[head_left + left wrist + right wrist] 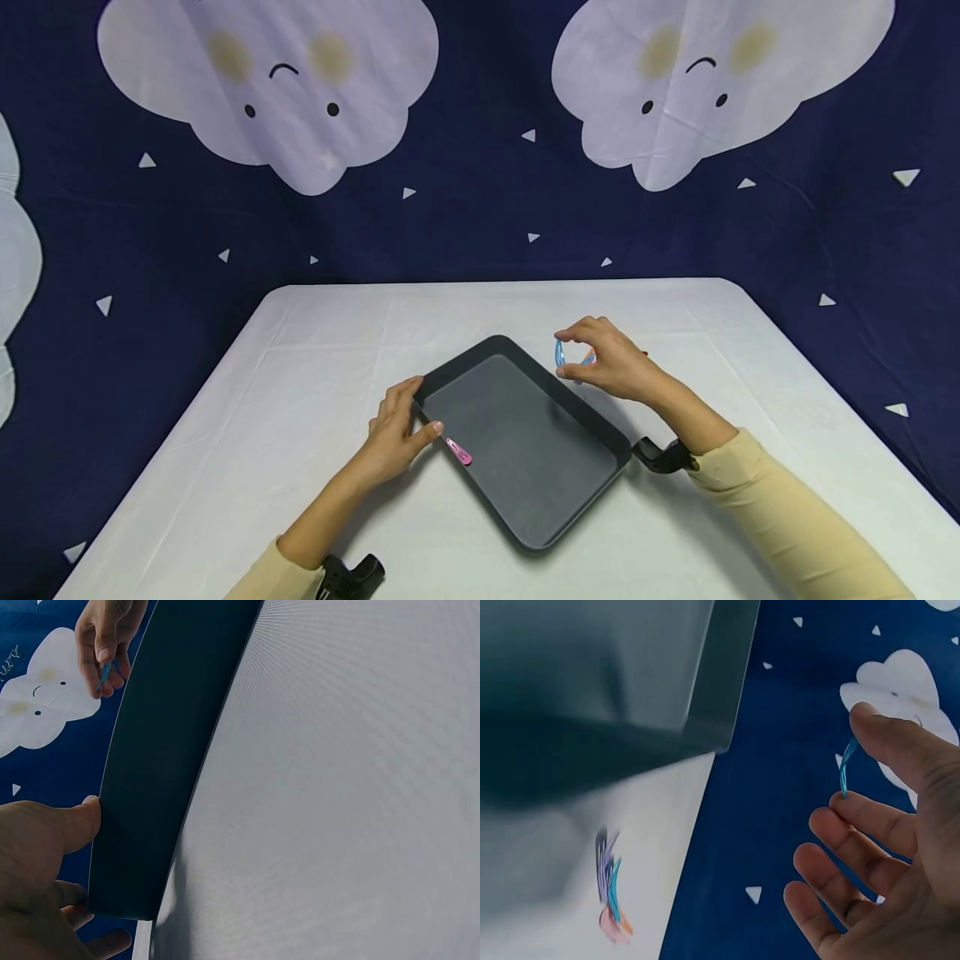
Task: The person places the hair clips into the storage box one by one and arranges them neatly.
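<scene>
A dark grey rectangular baking tray [525, 442] lies at an angle on the white table. My left hand [395, 435] grips it at the left corner, the thumb at the rim. A pink snap hair clip [459, 452] sits on the tray's left rim, just past that thumb. Over the tray's far right side, my right hand [611, 362] pinches a blue hair clip [847, 766] between thumb and index finger, the other fingers spread. Several more hair clips [611, 889], purple, blue, pink and orange, lie bunched on the table; in the head view the right hand mostly hides them.
The white-covered table [315, 342] reaches back to a dark blue curtain [465, 233] printed with clouds and triangles. Black wrist cameras are strapped on both forearms; the right camera [663, 456] is close beside the tray's right corner.
</scene>
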A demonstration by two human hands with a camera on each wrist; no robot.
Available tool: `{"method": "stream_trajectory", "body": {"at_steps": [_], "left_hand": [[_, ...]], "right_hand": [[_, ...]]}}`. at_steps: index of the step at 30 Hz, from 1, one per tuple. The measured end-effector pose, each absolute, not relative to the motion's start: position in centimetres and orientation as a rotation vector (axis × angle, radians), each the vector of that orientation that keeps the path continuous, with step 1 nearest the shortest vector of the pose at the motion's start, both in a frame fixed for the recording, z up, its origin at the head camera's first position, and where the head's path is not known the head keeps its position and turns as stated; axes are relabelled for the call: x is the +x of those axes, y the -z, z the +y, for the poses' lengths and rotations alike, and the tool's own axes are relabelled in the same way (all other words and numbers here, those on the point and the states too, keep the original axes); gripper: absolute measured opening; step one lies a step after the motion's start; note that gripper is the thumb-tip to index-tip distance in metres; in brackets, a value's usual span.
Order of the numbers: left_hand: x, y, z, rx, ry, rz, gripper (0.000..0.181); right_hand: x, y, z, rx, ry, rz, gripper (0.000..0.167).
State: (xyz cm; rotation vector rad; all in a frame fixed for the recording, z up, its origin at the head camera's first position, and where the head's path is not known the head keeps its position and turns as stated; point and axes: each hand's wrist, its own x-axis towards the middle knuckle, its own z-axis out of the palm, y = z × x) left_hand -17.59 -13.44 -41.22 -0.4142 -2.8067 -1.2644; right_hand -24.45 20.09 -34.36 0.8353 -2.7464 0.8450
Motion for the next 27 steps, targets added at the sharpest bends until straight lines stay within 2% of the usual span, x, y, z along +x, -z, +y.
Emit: {"method": "stream_trajectory", "body": {"at_steps": [27], "left_hand": [[-17.6,41.2,-13.5,-0.426,1.312,-2.800,0.077]], "right_hand": [[-23.9,36.0,13.1,1.157,-0.716,-2.776,0.053]]}}
